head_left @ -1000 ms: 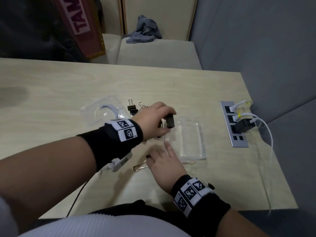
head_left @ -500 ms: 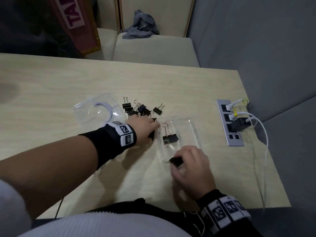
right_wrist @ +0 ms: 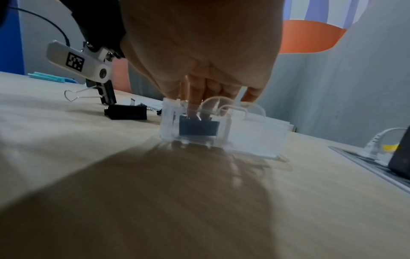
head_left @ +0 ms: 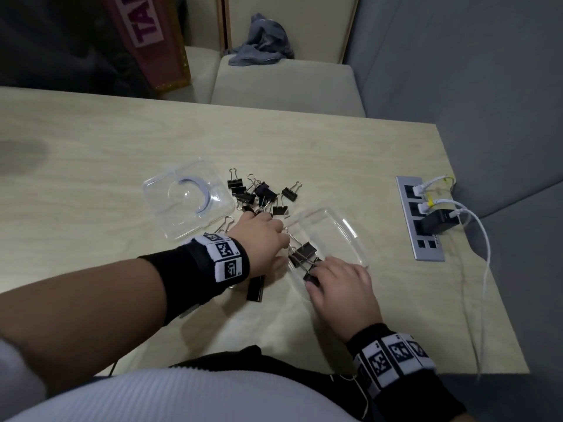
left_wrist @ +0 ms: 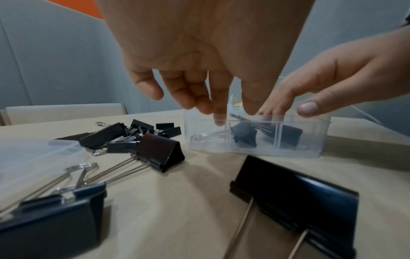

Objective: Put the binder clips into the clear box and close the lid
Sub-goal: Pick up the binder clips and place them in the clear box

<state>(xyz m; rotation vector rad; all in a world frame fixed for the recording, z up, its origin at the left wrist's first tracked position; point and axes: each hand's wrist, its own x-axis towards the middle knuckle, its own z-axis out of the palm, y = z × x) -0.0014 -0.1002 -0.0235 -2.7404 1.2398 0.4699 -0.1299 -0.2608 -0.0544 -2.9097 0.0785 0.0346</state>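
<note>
Two binder clips now lie in the clear box (head_left: 350,236), against one half a second ago, so the filling is under way and far from done.

Reading from the left: the lid (head_left: 185,205) rests flat on the table (head_left: 91,153), well apart from the box and not yet needed. Just right of it lies the heap of loose clips (head_left: 259,193), and one large clip (head_left: 255,287) sits on the table beneath the left wrist.

The left hand (head_left: 259,239) has come away from the heap and hangs beside the box's left wall. Its fingers (left_wrist: 199,98) are slack, apart and holding nothing. We judge it free to fetch the next clip.

The box stands open side up. Its long axis runs away from the person, and its far end leans slightly left. The first clip (head_left: 304,251) lies inside on a slant, with its black body toward the near end and its wire handles pointing far-left.

The right hand (head_left: 341,287) has moved from outside the near end to above it, and its fingers (right_wrist: 195,105) reach down inside. They touch the top of the second clip (right_wrist: 198,128), which sits against the near wall. The clouded plastic hides whether they pinch it or have let go.
</note>
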